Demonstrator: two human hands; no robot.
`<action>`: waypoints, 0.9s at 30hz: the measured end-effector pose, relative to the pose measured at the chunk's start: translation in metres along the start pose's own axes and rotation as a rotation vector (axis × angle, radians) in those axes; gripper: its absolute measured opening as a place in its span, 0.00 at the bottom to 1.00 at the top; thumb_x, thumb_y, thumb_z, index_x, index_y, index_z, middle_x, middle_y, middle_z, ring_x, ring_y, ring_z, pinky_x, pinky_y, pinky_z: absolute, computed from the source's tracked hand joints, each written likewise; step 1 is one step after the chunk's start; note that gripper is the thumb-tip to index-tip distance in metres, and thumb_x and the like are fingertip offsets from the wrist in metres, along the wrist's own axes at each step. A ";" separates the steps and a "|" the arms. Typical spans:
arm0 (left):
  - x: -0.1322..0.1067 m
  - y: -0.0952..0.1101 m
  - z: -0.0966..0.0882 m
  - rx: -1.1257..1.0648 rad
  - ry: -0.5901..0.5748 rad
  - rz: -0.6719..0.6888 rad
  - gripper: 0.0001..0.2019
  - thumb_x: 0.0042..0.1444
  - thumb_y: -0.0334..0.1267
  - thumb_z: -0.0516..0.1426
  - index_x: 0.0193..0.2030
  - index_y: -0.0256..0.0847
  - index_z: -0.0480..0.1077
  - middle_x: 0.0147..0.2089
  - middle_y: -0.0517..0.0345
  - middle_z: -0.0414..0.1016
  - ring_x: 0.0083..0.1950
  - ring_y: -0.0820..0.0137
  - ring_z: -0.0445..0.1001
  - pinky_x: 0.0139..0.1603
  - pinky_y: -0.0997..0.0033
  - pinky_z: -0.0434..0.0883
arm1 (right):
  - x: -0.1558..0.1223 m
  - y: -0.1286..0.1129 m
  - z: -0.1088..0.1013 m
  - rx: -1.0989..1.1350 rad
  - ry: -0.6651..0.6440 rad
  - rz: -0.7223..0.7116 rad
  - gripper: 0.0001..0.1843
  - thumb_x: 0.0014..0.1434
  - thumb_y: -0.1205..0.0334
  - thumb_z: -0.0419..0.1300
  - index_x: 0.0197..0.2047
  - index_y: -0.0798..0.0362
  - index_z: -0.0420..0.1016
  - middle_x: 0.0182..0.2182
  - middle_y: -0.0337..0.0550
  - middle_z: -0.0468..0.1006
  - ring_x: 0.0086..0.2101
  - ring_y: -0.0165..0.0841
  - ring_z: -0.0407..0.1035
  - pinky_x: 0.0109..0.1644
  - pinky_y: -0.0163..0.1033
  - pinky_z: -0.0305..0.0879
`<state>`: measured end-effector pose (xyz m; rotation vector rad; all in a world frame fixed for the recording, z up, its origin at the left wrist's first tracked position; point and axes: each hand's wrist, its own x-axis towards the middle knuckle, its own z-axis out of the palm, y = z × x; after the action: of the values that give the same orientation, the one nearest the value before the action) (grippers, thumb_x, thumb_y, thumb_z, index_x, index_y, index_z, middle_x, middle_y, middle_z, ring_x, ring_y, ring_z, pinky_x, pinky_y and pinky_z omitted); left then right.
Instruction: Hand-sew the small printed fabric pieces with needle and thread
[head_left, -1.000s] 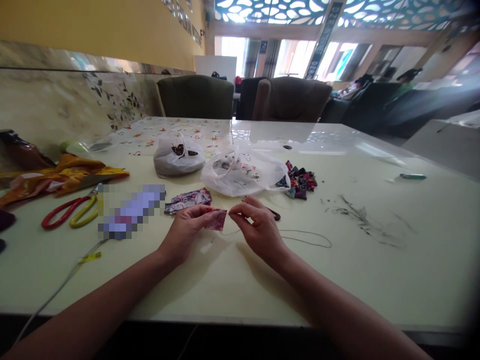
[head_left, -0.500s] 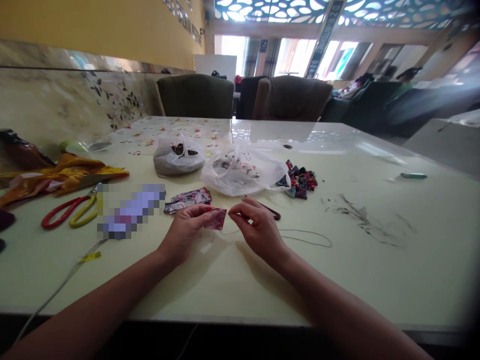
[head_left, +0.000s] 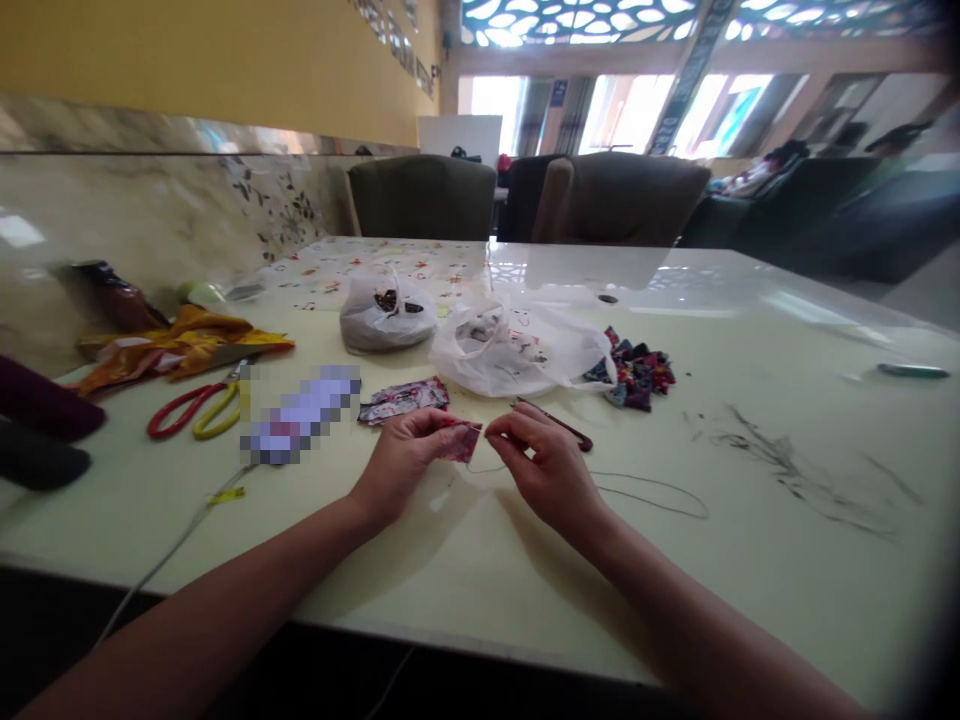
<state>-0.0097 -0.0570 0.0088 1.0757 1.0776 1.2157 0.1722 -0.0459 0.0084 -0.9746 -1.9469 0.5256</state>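
My left hand pinches a small piece of red patterned cloth between thumb and fingers, just above the table. Close to the cloth's right edge, my right hand is closed in a pinch on what looks like a sewing needle, a thin pale line barely visible at the cloth. A dark thread trails from the cloth, passes behind my right hand and loops on the table. Beyond my left hand lies a stack of patterned cloth pieces. A dark red tool, partly hidden, lies behind my right hand.
Red-and-yellow-handled scissors and a blurred-out flat object lie left. Two white plastic bags stand behind, beside a bunch of coloured cloth pieces. Loose thread ends and a green tube-like item lie right; orange cloth is far left.
The whole view has shifted, so things on the table appear farther right. Both hands keep their pinches, and the gap between cloth and right fingertips looks about the same.
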 end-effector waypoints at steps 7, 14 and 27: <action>0.000 0.004 0.002 -0.021 -0.022 0.009 0.10 0.47 0.41 0.68 0.33 0.36 0.78 0.30 0.56 0.80 0.33 0.70 0.76 0.40 0.69 0.72 | -0.002 0.005 0.001 -0.008 -0.017 -0.021 0.07 0.63 0.68 0.58 0.32 0.53 0.75 0.28 0.39 0.69 0.30 0.30 0.65 0.33 0.34 0.58; 0.001 0.002 0.002 -0.044 -0.017 -0.012 0.09 0.47 0.39 0.68 0.32 0.36 0.78 0.31 0.57 0.80 0.32 0.72 0.75 0.39 0.71 0.71 | -0.002 0.008 0.001 -0.004 -0.012 -0.026 0.07 0.63 0.67 0.58 0.33 0.53 0.75 0.27 0.39 0.69 0.29 0.29 0.65 0.32 0.34 0.58; 0.005 -0.003 -0.001 0.000 -0.030 -0.018 0.11 0.50 0.42 0.67 0.34 0.36 0.78 0.33 0.55 0.80 0.35 0.70 0.74 0.42 0.70 0.69 | 0.000 0.006 0.002 0.033 0.001 0.006 0.07 0.62 0.69 0.59 0.32 0.54 0.76 0.27 0.39 0.68 0.28 0.29 0.64 0.32 0.34 0.58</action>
<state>-0.0104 -0.0523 0.0051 1.0784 1.0620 1.1823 0.1730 -0.0427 0.0029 -0.9601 -1.9289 0.5588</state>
